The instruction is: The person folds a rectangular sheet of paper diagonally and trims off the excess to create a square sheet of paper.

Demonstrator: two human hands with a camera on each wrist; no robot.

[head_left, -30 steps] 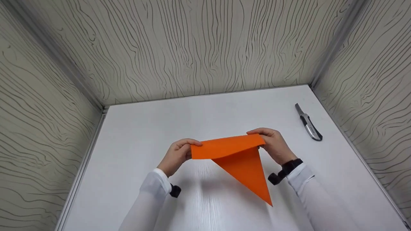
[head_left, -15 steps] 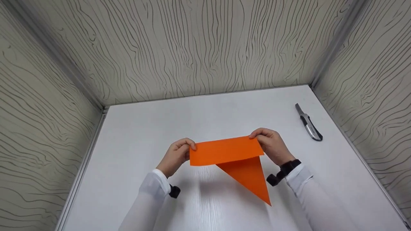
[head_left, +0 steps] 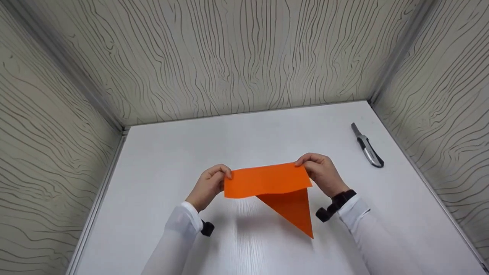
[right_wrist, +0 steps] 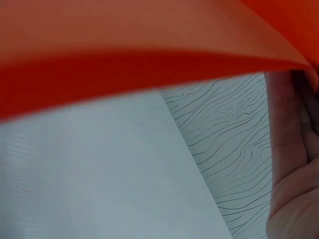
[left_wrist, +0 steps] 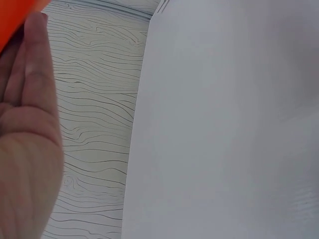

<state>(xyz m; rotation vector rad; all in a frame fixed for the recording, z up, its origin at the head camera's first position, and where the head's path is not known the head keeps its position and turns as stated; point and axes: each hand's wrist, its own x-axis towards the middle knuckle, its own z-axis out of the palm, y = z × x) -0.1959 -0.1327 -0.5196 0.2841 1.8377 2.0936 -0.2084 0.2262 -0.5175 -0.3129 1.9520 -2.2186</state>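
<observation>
An orange sheet of paper (head_left: pixel 267 180) is held up over the white table, folded so that a rectangular band faces me and a pointed triangular part hangs below its right half. My left hand (head_left: pixel 208 185) pinches the band's upper left corner between thumb and fingers. At the upper right corner my right hand (head_left: pixel 323 172) pinches the same sheet. In the left wrist view only a blurred corner of the orange paper (left_wrist: pixel 15 15) shows above the fingers. The right wrist view has the paper's underside (right_wrist: pixel 124 64) curving across the top, covering the right fingertips.
A box cutter (head_left: pixel 367 147) with a silver and black handle lies at the table's right side, blade end toward the back. The white table (head_left: pixel 172 152) is bordered by wood-grain panels (head_left: pixel 237 57) at the back and both sides.
The front band has tipped down to face me more fully, and the hanging point has swung left and slightly up. Both hands shifted a little but keep their pinch.
</observation>
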